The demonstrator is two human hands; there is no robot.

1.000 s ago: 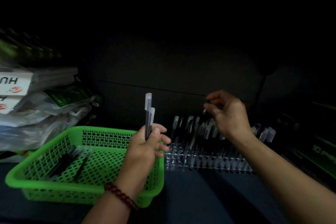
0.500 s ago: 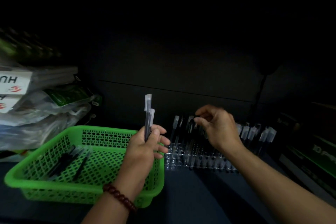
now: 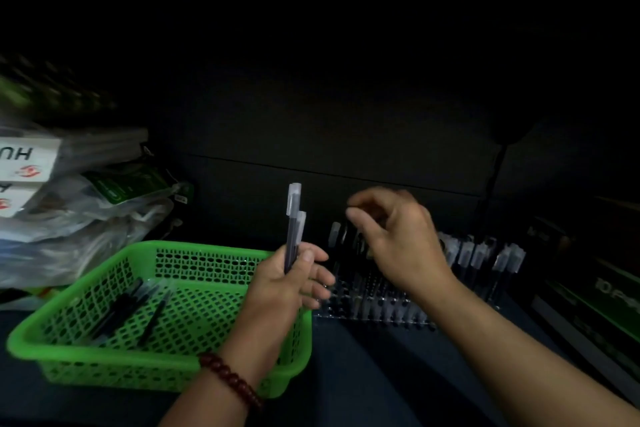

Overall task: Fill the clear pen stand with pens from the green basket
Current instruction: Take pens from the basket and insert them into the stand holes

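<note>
My left hand point(image 3: 287, 284) clamps two pens point(image 3: 293, 218); my blurred right hand point(image 3: 401, 246), grip unclear, could topple standing pens point(image 3: 478, 256) in the stand point(image 3: 381, 315), centre frame

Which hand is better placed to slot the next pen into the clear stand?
Right, probably. The right hand hovers over the clear stand, close to the two pens the left hand grips upright over the green basket; it could take one.

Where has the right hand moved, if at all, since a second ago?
Yes, the right hand moved left and lower over the clear pen stand, toward the green basket.
</note>
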